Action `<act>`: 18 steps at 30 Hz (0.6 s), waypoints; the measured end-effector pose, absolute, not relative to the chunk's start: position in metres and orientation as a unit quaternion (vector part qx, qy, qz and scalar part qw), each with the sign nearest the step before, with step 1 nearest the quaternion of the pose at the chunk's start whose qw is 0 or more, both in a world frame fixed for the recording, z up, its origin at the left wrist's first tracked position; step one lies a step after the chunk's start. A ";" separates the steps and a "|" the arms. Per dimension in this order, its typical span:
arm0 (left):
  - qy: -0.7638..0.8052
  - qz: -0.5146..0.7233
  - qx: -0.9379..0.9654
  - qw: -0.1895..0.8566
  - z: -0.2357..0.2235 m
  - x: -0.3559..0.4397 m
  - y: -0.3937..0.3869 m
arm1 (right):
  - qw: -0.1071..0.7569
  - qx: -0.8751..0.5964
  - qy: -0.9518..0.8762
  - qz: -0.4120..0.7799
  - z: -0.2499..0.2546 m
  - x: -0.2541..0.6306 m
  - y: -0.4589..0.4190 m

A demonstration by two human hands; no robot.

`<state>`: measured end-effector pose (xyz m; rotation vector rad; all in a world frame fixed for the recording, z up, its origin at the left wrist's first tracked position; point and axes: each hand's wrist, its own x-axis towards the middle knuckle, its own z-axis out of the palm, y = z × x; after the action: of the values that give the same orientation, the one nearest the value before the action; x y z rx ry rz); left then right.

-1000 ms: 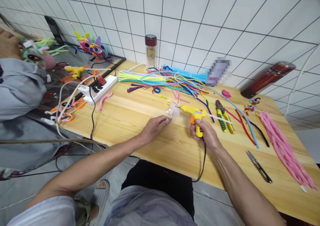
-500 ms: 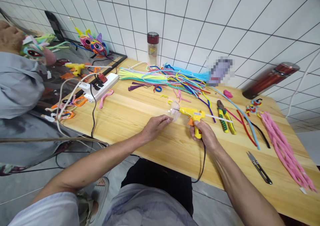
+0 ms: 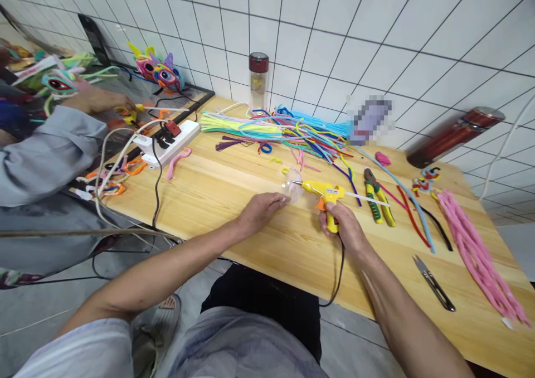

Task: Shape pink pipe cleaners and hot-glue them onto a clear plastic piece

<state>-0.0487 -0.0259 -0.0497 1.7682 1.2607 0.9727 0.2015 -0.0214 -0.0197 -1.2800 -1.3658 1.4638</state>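
My left hand (image 3: 264, 209) pinches the near edge of a clear, rounded plastic piece (image 3: 293, 187) above the wooden table. In my right hand (image 3: 345, 224) is a yellow hot glue gun (image 3: 324, 190) with an orange trigger, its fingers wrapped round the handle. The metal nozzle points left and overlaps the clear piece; whether it touches cannot be made out. A white glue stick (image 3: 368, 199) juts from the gun's back end, and a black cord hangs from the handle.
Bundled pipe cleaners (image 3: 251, 128) lie by the wall beside a glass bottle (image 3: 258, 82). Pliers (image 3: 376, 197), thread snips (image 3: 434, 284), pink pipe cleaners (image 3: 476, 250) and a red flask (image 3: 455, 137) are on the right. A power strip (image 3: 175, 144) with cords stands left, near a co-worker's hand (image 3: 98, 99).
My hands, the clear piece and the glue gun stay nearly in place. The co-worker's hand has moved right, from the decorated piece to another yellow glue gun.
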 end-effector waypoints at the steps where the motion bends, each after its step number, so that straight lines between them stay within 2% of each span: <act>1: 0.493 0.377 0.693 0.367 -0.051 -0.049 -0.025 | 0.373 -0.499 -0.535 0.571 -0.019 0.202 -0.021; 18: 0.508 0.345 0.701 0.363 -0.044 -0.050 -0.025 | 0.383 -0.503 -0.537 0.559 -0.016 0.201 -0.021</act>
<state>-0.0504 -0.0247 -0.0435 1.8046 1.3076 0.8875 0.2011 -0.0214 -0.0159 -1.2833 -1.3681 1.4242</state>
